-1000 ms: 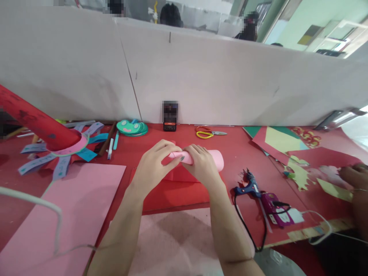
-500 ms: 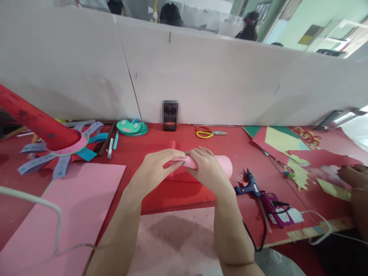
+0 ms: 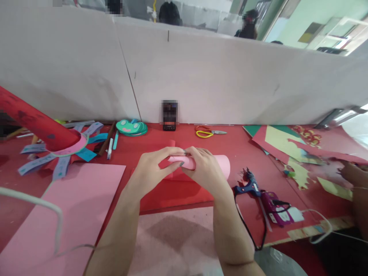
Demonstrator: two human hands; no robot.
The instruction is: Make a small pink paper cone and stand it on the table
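A pink paper sheet (image 3: 224,165), curled into a roll, lies crosswise in the middle of the table between my hands. My left hand (image 3: 151,168) grips its left end, thumb below and fingers above. My right hand (image 3: 206,168) is wrapped over the roll beside it, and the fingertips of both hands nearly meet. The paper's wider curled end shows past my right hand. Beneath my hands lies red sheet material (image 3: 172,197), with a raised red fold partly hidden behind my left fingers.
A phone (image 3: 169,119) leans on the white partition (image 3: 201,76), left of yellow-and-red-handled scissors (image 3: 209,132). On the right are a glue gun (image 3: 248,187), a purple power strip (image 3: 274,211) and a co-worker's hand (image 3: 352,174). A red tube (image 3: 40,124) and pink sheet (image 3: 83,199) lie left.
My hands have shifted slightly left with the pink roll, and more of its left end shows between them. At the right, the co-worker's hand has moved a little and the red paper by it has lifted.
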